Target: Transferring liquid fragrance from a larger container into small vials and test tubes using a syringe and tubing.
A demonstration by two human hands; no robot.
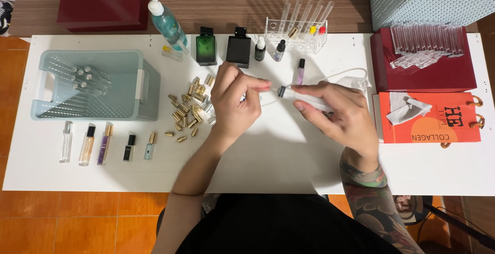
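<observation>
Over the middle of the white table [268, 156], my right hand [337, 115] grips a white tube-shaped tool [304, 95] with a dark tip pointing left; a thin white cord runs from it toward the back right. My left hand [234, 102] is pinched at that tip, fingers closed on something too small to make out. Just left of it lies a heap of several small gold caps [188, 111].
A pale blue basket [93, 85] with clear vials stands at the left, several small spray bottles [105, 143] in front of it. At the back are a green bottle [205, 47], a black bottle [238, 48] and a tube rack [296, 32]. Red box [423, 73] and orange bag [430, 125] sit right.
</observation>
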